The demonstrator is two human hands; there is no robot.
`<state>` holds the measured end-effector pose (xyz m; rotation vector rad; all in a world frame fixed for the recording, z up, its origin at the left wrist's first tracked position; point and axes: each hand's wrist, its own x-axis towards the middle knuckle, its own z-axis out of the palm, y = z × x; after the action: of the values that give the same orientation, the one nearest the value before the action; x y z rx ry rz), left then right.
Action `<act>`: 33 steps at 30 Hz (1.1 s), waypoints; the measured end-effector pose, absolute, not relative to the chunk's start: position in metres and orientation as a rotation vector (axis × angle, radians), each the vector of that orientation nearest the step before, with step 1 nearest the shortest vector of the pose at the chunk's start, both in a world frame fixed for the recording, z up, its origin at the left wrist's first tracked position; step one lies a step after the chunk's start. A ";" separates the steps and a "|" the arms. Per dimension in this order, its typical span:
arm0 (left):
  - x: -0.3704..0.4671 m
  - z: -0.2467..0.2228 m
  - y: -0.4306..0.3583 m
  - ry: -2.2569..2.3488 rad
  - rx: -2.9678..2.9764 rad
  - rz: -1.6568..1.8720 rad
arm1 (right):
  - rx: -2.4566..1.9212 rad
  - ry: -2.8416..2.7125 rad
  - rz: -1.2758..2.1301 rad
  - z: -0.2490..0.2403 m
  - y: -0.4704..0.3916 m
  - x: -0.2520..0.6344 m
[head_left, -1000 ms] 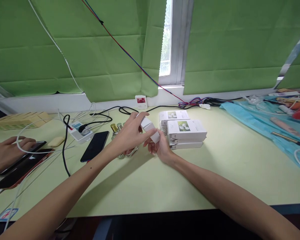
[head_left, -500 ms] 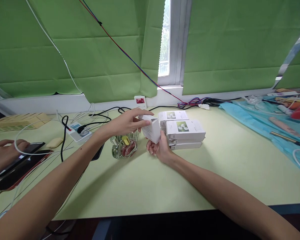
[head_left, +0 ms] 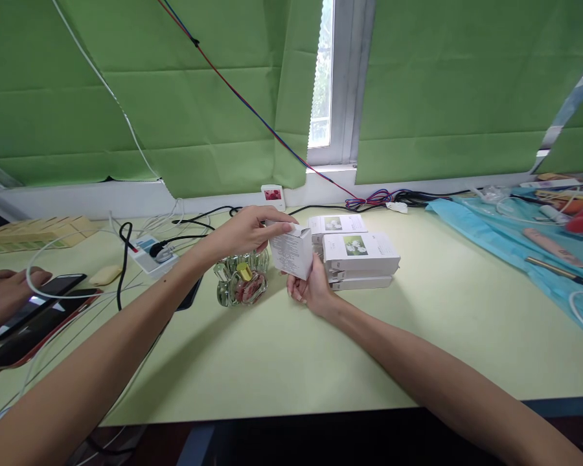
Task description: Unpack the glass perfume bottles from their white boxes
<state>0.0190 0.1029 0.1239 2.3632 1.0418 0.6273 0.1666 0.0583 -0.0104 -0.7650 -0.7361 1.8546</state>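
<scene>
A small white carton [head_left: 292, 252] with grey print is held upright between my hands, just above the table. My left hand [head_left: 252, 228] reaches over its top, thumb and fingers at the upper flap edge. From below and the right, my right hand [head_left: 313, 289] wraps round the carton's lower side. Glass perfume bottles [head_left: 243, 285], one with a yellow cap, stand to the left of it. Close to the right are stacked white boxes [head_left: 362, 254] with flower pictures on top; another such box [head_left: 337, 224] lies behind them.
Another person's hand [head_left: 10, 291] rests by phones [head_left: 43, 298] at the left. A power strip [head_left: 153, 255] with tangled cables lies near yellow boxes [head_left: 39, 234]. Blue plastic sheeting [head_left: 505, 239] with assorted items covers the right side. A small white device [head_left: 273, 196] stands at the back.
The carton has been turned and stands more upright, so its printed side now faces me. My left hand has shifted slightly at the top; the other person's hand has drawn back a little.
</scene>
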 end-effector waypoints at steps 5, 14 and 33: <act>0.020 0.125 0.102 1.039 2.380 0.602 | -0.780 -0.719 1.869 -0.008 0.058 0.167; 0.019 0.126 0.101 1.064 2.402 0.547 | -0.807 -0.708 1.869 -0.007 0.058 0.167; 0.019 0.125 0.097 1.088 2.452 0.570 | -0.822 -0.677 1.865 -0.006 0.057 0.165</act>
<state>0.0193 0.0971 0.1249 2.4523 1.0880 0.5703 0.1652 0.0569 -0.0062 -0.8217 -0.6770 1.8645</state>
